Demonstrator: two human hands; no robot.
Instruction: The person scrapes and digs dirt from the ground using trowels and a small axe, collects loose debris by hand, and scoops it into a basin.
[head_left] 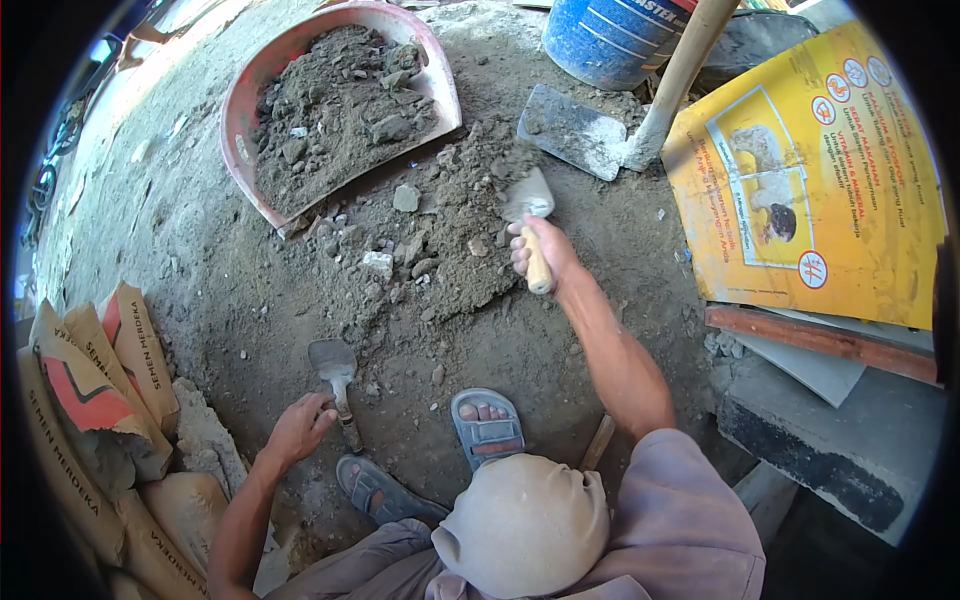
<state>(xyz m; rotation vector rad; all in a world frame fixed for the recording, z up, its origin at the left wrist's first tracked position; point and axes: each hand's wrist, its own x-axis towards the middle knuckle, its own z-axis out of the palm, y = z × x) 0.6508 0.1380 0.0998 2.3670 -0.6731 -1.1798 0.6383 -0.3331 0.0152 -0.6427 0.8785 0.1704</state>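
Note:
My right hand (545,255) is closed around the pale wooden handle of a trowel (530,196), whose blade is in the loose grey sand and gravel (460,250). Some of the mix beside the blade is blurred. My left hand (300,428) is low on the left, fingers loosely bent and partly apart, beside the handle of a second trowel (333,362) on the ground. Whether the fingertips touch that handle is hard to see. Above the loose pile, a worn reddish scoop-shaped pan (240,150) holds more sand and stones.
A hoe (570,130) with a wooden shaft rests near a blue bucket (610,40). A yellow printed sheet (800,180) stands at right above a concrete block (820,430). Cement bags (85,400) lie left. Sandalled feet (487,425) and a capped head (525,525) show below.

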